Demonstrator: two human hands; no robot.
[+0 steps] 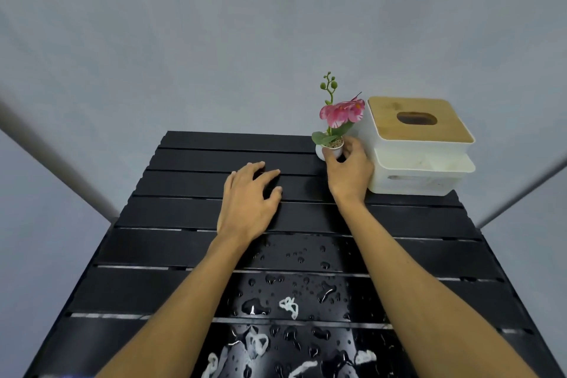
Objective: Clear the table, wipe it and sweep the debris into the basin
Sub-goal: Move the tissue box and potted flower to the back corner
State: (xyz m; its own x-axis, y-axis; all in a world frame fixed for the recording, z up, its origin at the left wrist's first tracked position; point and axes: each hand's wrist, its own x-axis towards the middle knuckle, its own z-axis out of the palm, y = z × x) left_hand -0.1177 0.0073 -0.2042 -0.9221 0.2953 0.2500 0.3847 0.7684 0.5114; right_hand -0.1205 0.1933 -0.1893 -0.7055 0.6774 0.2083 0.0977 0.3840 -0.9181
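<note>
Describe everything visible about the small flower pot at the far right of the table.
The flower pot is small, white and rounded, with a smooth glossy look. It holds a plant that looks artificial: green leaves, pink blooms and a thin stem ending in green buds. It stands upright on the black slatted table near the far edge, close beside the white tissue box. The right hand grips it, fingers wrapped around its right side. The left hand does not touch it.
</note>
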